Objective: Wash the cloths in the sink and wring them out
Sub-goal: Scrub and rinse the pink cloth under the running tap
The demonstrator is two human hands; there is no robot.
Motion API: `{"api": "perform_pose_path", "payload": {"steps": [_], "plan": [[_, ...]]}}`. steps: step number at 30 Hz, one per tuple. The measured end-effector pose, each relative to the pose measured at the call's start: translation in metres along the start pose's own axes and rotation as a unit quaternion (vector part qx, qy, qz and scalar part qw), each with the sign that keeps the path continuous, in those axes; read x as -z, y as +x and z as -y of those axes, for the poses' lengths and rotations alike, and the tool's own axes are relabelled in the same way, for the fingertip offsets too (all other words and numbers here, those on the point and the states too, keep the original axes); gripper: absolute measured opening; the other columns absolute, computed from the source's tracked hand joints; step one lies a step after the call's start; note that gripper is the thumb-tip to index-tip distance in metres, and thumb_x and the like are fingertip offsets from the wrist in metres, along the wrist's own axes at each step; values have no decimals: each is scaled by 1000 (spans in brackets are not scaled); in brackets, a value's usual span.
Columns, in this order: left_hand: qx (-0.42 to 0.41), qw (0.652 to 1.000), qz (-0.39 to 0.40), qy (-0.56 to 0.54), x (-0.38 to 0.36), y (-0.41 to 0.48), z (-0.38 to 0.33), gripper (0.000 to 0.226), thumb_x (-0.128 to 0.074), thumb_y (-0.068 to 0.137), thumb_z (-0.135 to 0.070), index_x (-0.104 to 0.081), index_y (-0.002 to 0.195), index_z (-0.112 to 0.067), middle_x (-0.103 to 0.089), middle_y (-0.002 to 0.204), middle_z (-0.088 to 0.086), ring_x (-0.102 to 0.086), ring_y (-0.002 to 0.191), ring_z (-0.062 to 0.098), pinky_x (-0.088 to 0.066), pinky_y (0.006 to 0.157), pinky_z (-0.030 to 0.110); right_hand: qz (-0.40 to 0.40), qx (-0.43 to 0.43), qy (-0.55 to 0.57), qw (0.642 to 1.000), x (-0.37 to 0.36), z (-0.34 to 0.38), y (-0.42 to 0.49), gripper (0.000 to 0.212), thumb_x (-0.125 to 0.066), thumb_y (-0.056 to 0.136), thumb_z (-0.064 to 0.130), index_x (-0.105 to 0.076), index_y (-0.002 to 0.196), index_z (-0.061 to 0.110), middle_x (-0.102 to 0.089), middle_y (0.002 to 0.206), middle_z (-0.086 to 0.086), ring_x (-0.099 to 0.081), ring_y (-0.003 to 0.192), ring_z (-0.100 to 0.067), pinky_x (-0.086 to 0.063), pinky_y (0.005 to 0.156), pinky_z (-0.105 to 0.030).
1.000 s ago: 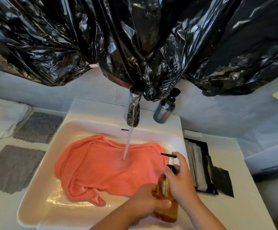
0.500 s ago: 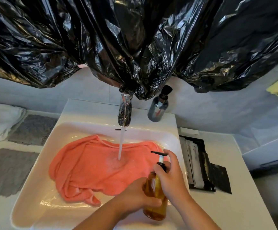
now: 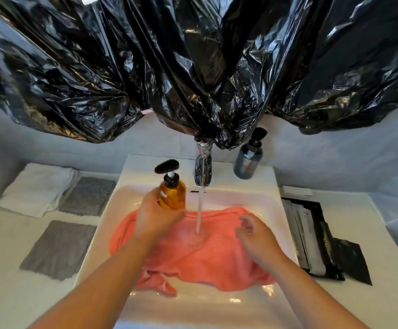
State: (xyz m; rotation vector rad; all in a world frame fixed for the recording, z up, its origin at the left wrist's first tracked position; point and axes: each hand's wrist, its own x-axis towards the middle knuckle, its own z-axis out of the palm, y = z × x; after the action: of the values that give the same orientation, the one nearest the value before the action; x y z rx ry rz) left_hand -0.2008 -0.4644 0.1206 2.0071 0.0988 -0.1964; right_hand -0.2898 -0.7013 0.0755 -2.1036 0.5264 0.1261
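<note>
A coral-pink cloth (image 3: pixel 200 257) lies spread in the white sink (image 3: pixel 252 195), with water from the chrome tap (image 3: pixel 203 169) streaming onto its middle. My left hand (image 3: pixel 155 217) grips an amber pump bottle (image 3: pixel 171 191) with a black pump head, upright at the sink's back left rim. My right hand (image 3: pixel 256 236) hovers over the right part of the cloth with fingers loosely bent, holding nothing. Two grey cloths (image 3: pixel 59 249) (image 3: pixel 87 195) lie flat on the counter to the left.
A folded white towel (image 3: pixel 37 188) sits at the far left. A dark grey pump bottle (image 3: pixel 249 160) stands right of the tap. A black tray with packets (image 3: pixel 312 236) lies right of the sink. Black plastic sheeting (image 3: pixel 193 67) hangs overhead, down to the tap.
My left hand has carried the amber bottle from the sink's front right to the back left rim. My right hand has let go of the pump and now hovers over the cloth.
</note>
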Motion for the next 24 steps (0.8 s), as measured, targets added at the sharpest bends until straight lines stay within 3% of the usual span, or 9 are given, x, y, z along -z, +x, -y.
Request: {"api": "perform_pose_path", "payload": {"steps": [4,6,9,11,13,15,19,23,24], "plan": [[-13,997,-75,14,-4,49,-1,35,-89,66,-18,-62,87,-28,-69,80,-8,-64,68,3,-51,62,24,-8,-11,-187,982,13,-13,12,38,-54,92,21,-62,129,20,-57,126,-1,-56,118,-23,-47,98,-34],[-11,995,-95,27,-8,67,-2,43,-91,67,-28,-65,101,-21,-67,95,-1,-62,72,7,-51,61,23,-12,-21,-257,966,17,-18,16,29,-50,86,20,-67,109,17,-59,112,-4,-58,107,-27,-51,89,-37],[-9,992,-123,16,-14,81,-5,60,-88,74,-27,-56,122,-11,-57,109,5,-54,72,7,-43,50,9,-3,-28,-295,955,20,-27,18,11,-44,81,16,-53,76,20,-52,88,1,-54,86,-23,-47,73,-34],[-25,991,-128,3,-17,86,-5,61,-86,75,-18,-52,126,-9,-55,110,8,-52,71,6,-40,46,3,-11,-11,-296,955,20,-31,19,16,-46,84,15,-44,71,24,-47,84,5,-50,81,-18,-39,69,-29],[-36,991,-131,0,-19,88,1,62,-85,76,-14,-50,127,-10,-55,108,8,-54,70,6,-43,46,7,-15,-3,-279,960,17,-29,20,23,-49,86,17,-38,69,27,-48,86,5,-49,82,-17,-40,71,-29],[-39,990,-132,-14,-20,89,7,66,-84,77,-17,-47,132,-15,-59,110,7,-60,75,11,-48,57,13,-8,-7,-272,962,14,-29,23,25,-50,87,18,-36,69,28,-50,89,3,-50,84,-19,-44,74,-33],[-86,984,-158,12,-15,96,11,67,-81,67,-36,-53,127,-24,-61,110,3,-61,97,24,-57,82,43,-3,-13,-264,964,7,-29,30,24,-51,88,18,-36,73,28,-52,90,1,-52,85,-21,-48,77,-35],[-75,982,-172,14,-20,106,-1,69,-83,74,-19,-49,134,-12,-41,119,2,-38,102,10,-39,95,26,-24,-18,-276,961,1,-30,34,4,-53,89,21,-49,91,21,-51,95,3,-49,89,-19,-44,79,-31],[-69,982,-177,3,-21,108,-3,71,-82,74,-17,-47,135,-11,-40,120,2,-37,102,8,-39,96,25,-24,-19,-283,959,0,-32,35,10,-54,89,22,-52,98,19,-50,95,4,-48,90,-19,-44,80,-30]]}}
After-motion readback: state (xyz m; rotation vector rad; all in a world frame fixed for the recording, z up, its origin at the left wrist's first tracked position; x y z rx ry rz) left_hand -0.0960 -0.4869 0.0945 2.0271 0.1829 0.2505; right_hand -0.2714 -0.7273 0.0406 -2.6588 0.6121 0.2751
